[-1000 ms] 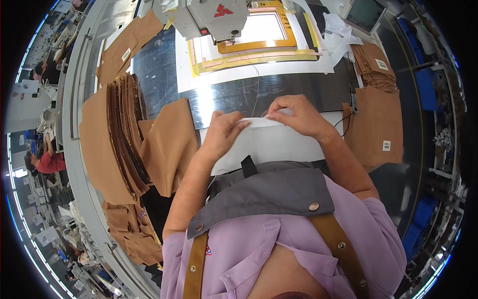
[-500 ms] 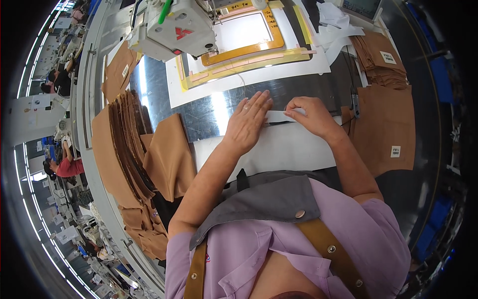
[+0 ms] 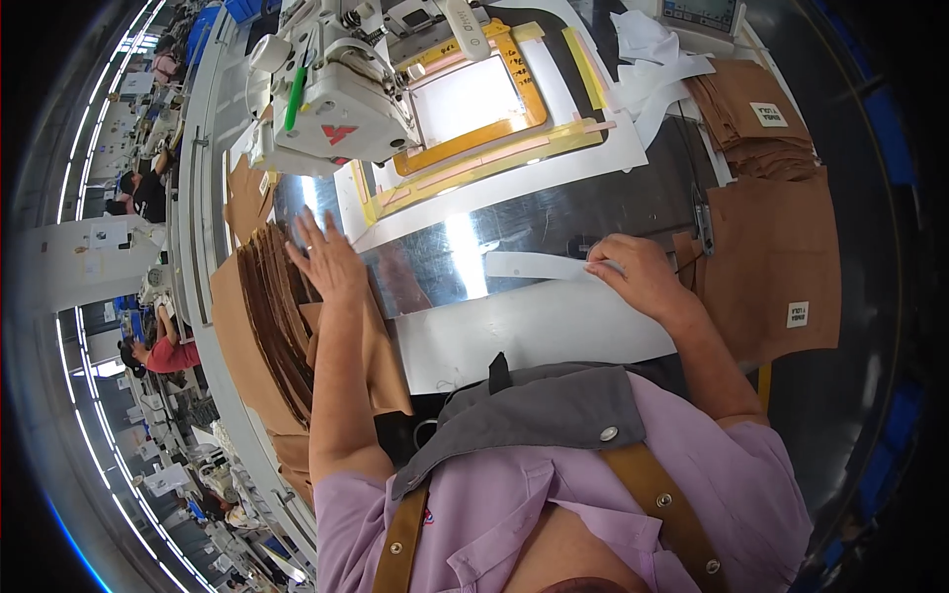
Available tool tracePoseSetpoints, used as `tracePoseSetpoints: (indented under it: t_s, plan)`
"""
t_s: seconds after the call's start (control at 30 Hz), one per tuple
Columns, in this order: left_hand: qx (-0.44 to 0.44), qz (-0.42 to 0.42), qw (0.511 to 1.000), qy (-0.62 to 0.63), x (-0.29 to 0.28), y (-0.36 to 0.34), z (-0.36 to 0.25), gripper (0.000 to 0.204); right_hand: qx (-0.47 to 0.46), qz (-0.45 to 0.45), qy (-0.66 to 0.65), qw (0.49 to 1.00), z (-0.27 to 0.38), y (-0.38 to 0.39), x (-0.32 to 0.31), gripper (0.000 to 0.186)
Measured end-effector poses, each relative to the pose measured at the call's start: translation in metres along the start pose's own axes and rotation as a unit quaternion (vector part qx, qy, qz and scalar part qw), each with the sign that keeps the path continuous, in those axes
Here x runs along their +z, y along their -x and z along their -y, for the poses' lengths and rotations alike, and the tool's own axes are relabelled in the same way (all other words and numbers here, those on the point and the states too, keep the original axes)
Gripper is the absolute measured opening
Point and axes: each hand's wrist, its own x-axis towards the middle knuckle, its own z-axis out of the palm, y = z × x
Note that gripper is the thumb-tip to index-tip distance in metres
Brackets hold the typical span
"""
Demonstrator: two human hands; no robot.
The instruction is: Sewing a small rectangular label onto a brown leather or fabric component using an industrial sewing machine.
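My right hand (image 3: pixel 641 277) pinches the right end of a narrow white strip (image 3: pixel 534 265), which stretches leftward above the metal table (image 3: pixel 425 262). My left hand (image 3: pixel 328 262) has its fingers spread and holds nothing. It is at the inner edge of a stack of brown fabric pieces (image 3: pixel 267 326); whether it touches them I cannot tell. Between my arms, at the near table edge, lies a white sheet (image 3: pixel 534 331).
A sewing machine head (image 3: pixel 341 109) stands at the back beside a yellow-orange frame (image 3: pixel 474 148) on a white template. At right are stacked brown pieces (image 3: pixel 741 94), a flat brown panel (image 3: pixel 771 267) and thread snips (image 3: pixel 703 222). White scraps (image 3: pixel 652 74) lie near a screen (image 3: pixel 697 15).
My left hand has left the white strip and moved left to the brown stack, its fingers spreading. My right hand still pinches the strip, now lower and slightly further right.
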Motion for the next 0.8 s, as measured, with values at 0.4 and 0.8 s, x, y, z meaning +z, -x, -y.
tracePoseSetpoints:
  t_s: [0.4,0.8]
  plan:
    - [-0.097,-0.067,0.962,0.245,0.038,-0.004,-0.023,0.062,-0.063,-0.018,0.010,0.998,0.001,-0.061,0.012,0.009]
    - [0.122,0.161,0.736,0.647,0.000,-0.023,-0.087,0.010,-0.073,-0.045,0.002,0.996,0.004,-0.145,0.040,0.011]
